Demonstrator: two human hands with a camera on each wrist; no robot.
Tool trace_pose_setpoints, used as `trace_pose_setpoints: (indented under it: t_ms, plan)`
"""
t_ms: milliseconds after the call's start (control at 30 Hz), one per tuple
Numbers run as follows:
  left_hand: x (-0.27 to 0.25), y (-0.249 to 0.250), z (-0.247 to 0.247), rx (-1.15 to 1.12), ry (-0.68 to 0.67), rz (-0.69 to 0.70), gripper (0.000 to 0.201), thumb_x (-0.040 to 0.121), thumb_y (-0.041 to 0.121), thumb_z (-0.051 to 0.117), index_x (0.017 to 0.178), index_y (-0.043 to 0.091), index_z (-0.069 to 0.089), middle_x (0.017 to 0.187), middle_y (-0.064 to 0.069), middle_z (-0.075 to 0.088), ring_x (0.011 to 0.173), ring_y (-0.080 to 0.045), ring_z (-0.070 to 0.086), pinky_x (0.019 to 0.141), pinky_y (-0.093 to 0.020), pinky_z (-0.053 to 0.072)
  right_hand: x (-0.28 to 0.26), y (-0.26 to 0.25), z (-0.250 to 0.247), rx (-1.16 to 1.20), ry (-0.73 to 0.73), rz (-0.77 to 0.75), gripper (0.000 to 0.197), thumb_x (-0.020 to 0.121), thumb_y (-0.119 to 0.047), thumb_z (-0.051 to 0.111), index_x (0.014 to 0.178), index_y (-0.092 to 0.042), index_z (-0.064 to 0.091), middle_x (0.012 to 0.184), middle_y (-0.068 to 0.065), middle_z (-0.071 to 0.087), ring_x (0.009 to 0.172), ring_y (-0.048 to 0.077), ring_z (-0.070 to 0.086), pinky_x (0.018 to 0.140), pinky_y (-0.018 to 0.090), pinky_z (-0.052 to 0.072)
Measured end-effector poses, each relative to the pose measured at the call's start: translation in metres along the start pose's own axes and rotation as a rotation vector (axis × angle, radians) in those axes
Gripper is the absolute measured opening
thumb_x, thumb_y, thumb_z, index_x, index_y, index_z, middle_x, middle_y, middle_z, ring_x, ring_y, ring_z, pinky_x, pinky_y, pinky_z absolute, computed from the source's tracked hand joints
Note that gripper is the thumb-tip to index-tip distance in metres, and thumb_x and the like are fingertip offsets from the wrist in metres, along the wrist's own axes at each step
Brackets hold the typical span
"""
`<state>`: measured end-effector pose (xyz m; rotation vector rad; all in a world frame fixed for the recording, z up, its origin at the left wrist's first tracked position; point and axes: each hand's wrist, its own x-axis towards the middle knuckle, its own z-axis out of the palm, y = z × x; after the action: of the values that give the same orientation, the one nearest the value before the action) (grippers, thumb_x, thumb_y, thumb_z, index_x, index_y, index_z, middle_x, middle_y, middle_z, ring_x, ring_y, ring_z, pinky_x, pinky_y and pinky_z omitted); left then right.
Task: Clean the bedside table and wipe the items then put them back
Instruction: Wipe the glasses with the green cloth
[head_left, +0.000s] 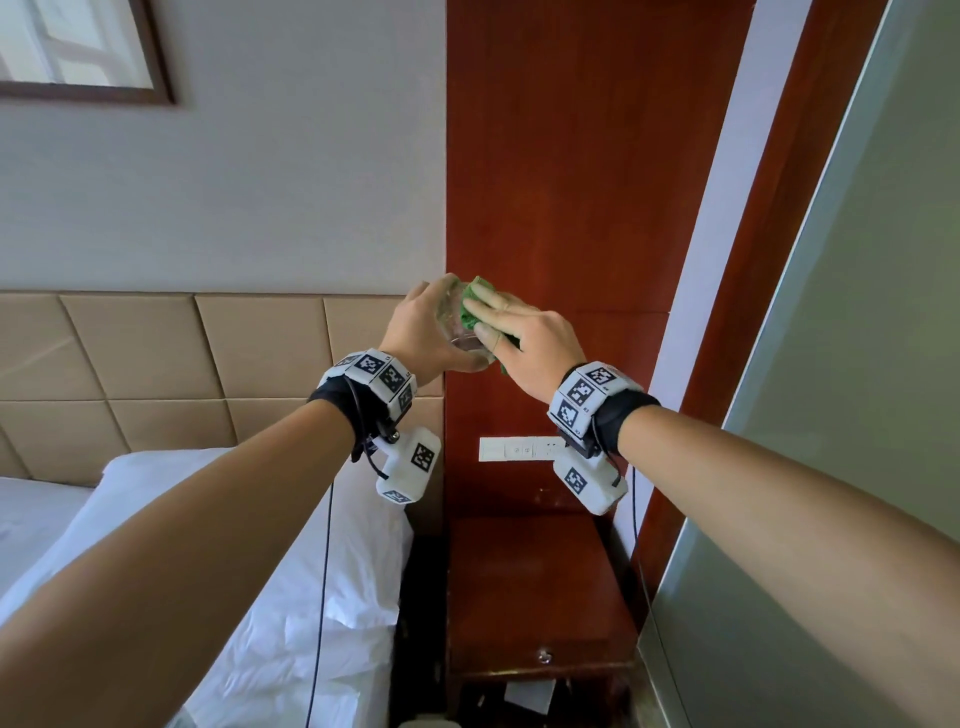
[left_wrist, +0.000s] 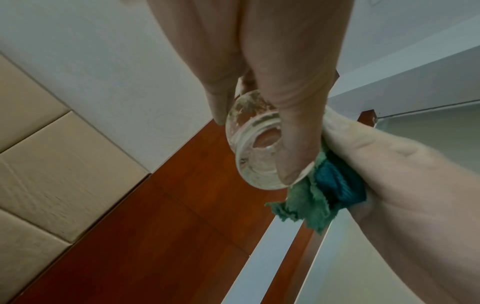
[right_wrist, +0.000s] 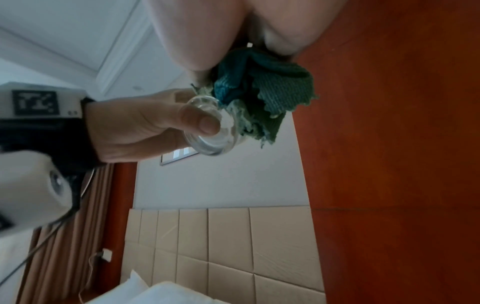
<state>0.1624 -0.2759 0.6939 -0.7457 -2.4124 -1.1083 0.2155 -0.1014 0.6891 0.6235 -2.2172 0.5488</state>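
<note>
Left grip (head_left: 423, 325): curled round a clear drinking glass (head_left: 464, 332), thumb across its thick base, glass tipped on its side.
Right grip (head_left: 524, 338): pinching a green cloth (head_left: 474, 306), fingers pressing it against the glass just beside the left grip.
Cloth in the left wrist view (left_wrist: 311, 197): bunched, hanging below the right grip (left_wrist: 389, 174), touching the glass (left_wrist: 257, 148).
Desk (head_left: 535, 577): red-brown bedside unit, well below both grips.
Bed (head_left: 291, 561): white linen, below the left grip.

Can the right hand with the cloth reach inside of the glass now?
Probably yes: the right hand already presses the green cloth against the glass, which the left hand holds in the air.
</note>
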Motion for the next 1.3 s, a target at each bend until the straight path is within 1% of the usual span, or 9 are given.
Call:
trace_pose_setpoints:
  t_ms: [167,400,467,533,633,700,967,1200,1300]
  plan:
    - [0.002,0.014,0.008,0.015,-0.017,-0.024,0.107,0.052,0.039,0.093,0.143,0.015,0.042,0.120,0.001,0.054,0.112,-0.019,0.053,0.100,-0.035,0.047,-0.011,0.015,-0.010,-0.031,-0.029,-0.053,0.034,0.099,-0.027,0.054,0.132,-0.024,0.062,0.142,-0.009,0.052,0.133,0.016,0.049,0.107,0.028,0.043]
    - [-0.002,0.044,0.029,0.109,-0.014,0.034,0.111,0.053,0.037,0.093,0.148,0.016,0.037,0.122,0.002,0.051,0.108,-0.018,0.051,0.097,-0.035,0.046,-0.003,0.023,-0.031,0.132,0.002,0.282,0.039,0.101,-0.032,0.049,0.140,-0.028,0.053,0.144,-0.006,0.052,0.119,0.011,0.060,0.097,0.014,0.041]
    - [-0.004,0.049,0.033,0.163,-0.030,0.050,0.111,0.055,0.036,0.092,0.149,0.016,0.036,0.124,0.001,0.048,0.107,-0.018,0.050,0.094,-0.035,0.046,-0.003,0.026,-0.035,0.149,-0.002,0.356,0.040,0.102,-0.035,0.047,0.142,-0.028,0.051,0.113,-0.006,0.071,0.083,-0.002,0.067,0.074,0.008,0.046]
    - [-0.005,0.053,0.036,0.209,-0.050,0.070,0.110,0.056,0.035,0.092,0.149,0.017,0.035,0.125,0.000,0.047,0.106,-0.020,0.051,0.093,-0.036,0.047,-0.006,0.028,-0.037,0.157,-0.003,0.394,0.041,0.103,-0.036,0.045,0.143,-0.029,0.049,0.079,-0.016,0.065,0.055,-0.008,0.058,0.054,0.006,0.040]
    - [-0.004,0.059,0.038,0.200,-0.049,0.047,0.112,0.055,0.036,0.093,0.149,0.016,0.035,0.124,0.000,0.049,0.108,-0.020,0.051,0.095,-0.035,0.045,-0.013,0.031,-0.035,0.172,0.024,0.348,0.041,0.103,-0.036,0.046,0.143,-0.030,0.048,0.137,-0.008,0.058,0.116,0.004,0.061,0.088,0.007,0.041]
    - [-0.002,0.061,0.039,0.157,-0.029,0.017,0.111,0.053,0.038,0.093,0.147,0.016,0.038,0.122,0.001,0.052,0.110,-0.021,0.053,0.098,-0.038,0.046,-0.018,0.034,-0.035,0.148,0.033,0.264,0.040,0.102,-0.033,0.049,0.142,-0.030,0.050,0.149,-0.009,0.044,0.128,0.010,0.052,0.092,0.007,0.039]
    - [0.007,0.071,0.043,0.025,0.067,-0.093,0.066,0.057,0.023,0.090,0.112,0.027,0.054,0.105,0.001,0.059,0.094,-0.017,0.059,0.077,-0.025,0.048,-0.035,0.042,-0.049,0.117,-0.023,0.033,0.037,0.101,-0.029,0.050,0.137,-0.028,0.056,0.148,-0.010,0.045,0.134,0.005,0.045,0.109,0.024,0.040]
    - [0.004,0.088,0.057,0.025,0.080,-0.046,0.092,0.056,0.028,0.091,0.137,0.015,0.049,0.112,0.002,0.058,0.099,-0.016,0.059,0.085,-0.027,0.052,-0.031,0.039,-0.062,0.249,-0.022,0.313,0.042,0.105,-0.033,0.042,0.147,-0.030,0.043,0.147,-0.007,0.048,0.115,0.015,0.062,0.084,0.007,0.042]
    - [-0.001,0.094,0.064,0.042,0.083,0.010,0.096,0.053,0.036,0.092,0.137,0.017,0.048,0.113,0.004,0.057,0.098,-0.013,0.058,0.088,-0.028,0.052,-0.028,0.040,-0.071,0.445,0.011,0.542,0.042,0.104,-0.033,0.041,0.146,-0.031,0.043,0.116,0.007,0.070,0.097,0.032,0.066,0.083,0.032,0.055]
